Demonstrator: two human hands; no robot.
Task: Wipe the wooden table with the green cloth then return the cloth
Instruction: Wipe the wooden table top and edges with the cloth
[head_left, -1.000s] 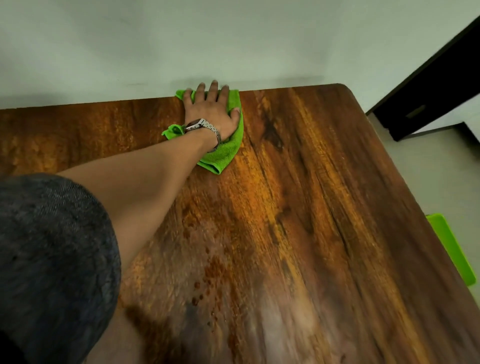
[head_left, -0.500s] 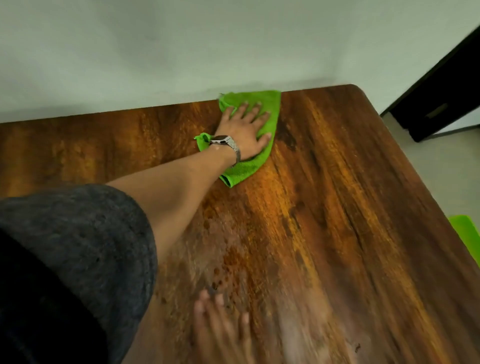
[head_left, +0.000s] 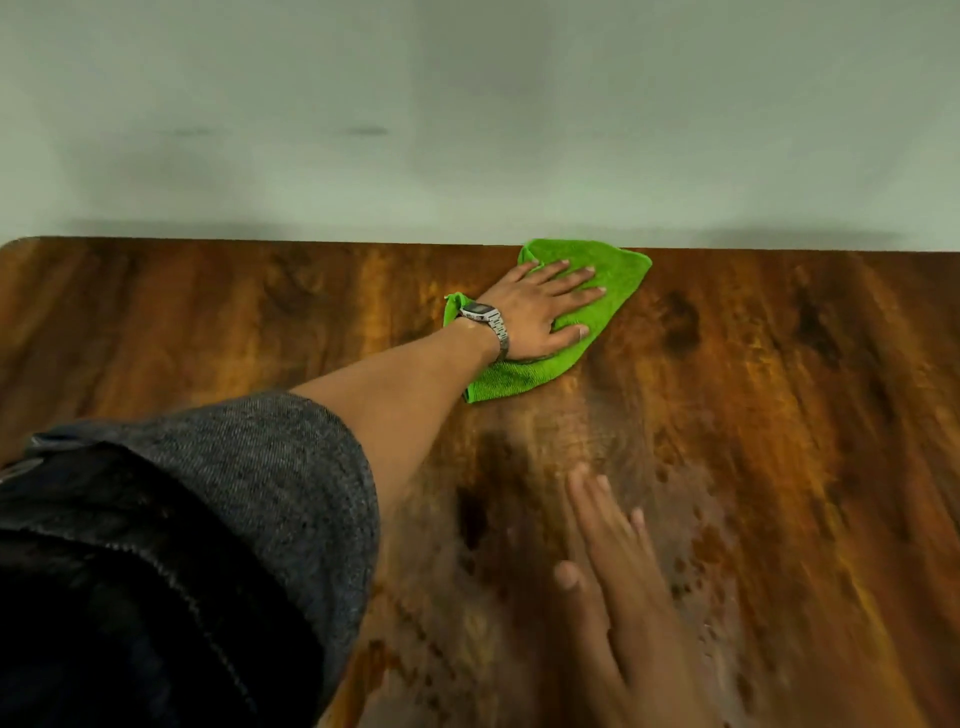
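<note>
The green cloth (head_left: 613, 275) lies crumpled on the wooden table (head_left: 779, 415) at its far edge, close to the wall. My left hand (head_left: 535, 312), a metal watch on its wrist, presses flat on the cloth with fingers spread and pointing right, the thumb curled over the cloth's near side. My arm stretches out from a grey sleeve at the lower left. My right hand (head_left: 618, 571) rests flat and open on the table near me, blurred, holding nothing.
A pale wall (head_left: 467, 130) runs right behind the table's far edge. Dark spots and a dull smeared patch (head_left: 691, 551) mark the wood around my right hand. The table's rounded far-left corner (head_left: 21, 247) is in view.
My left hand has slid the cloth to the right along the far edge. My right hand has come into view and moved further onto the table. The view has swung left.
</note>
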